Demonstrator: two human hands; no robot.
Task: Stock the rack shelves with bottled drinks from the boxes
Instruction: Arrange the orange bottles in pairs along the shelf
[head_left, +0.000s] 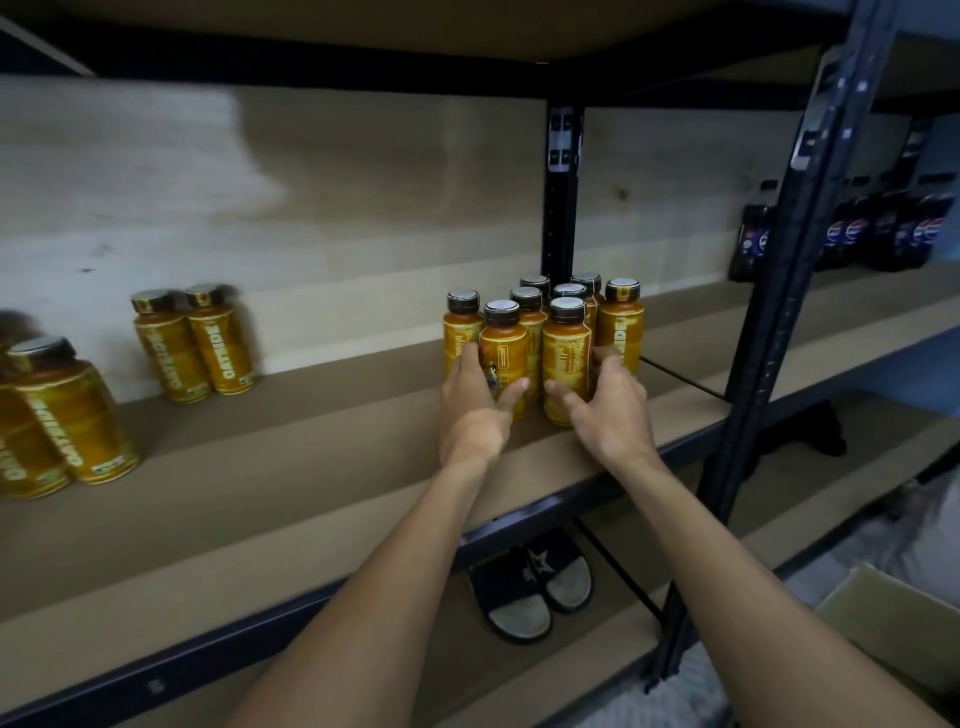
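Cardboard box (893, 623): lower right, nearest, flap open. A pair of slippers (535, 587) lies on the lower shelf board.

On the middle shelf (260, 467), near its right end, eight orange bottles (535, 332) stand upright in a tight cluster.

Left hand (475, 400): curled round the front-left bottle (501, 353), thumb across its front.

Right hand (608, 405): wrapped round the front-right bottle (566, 358); its far fingers are hidden, so the grip looks closed but loose.

Further bottles (195, 343) stand by the back panel at left, blurred. Dark cola bottles (883, 234) fill the neighbouring rack, far right.
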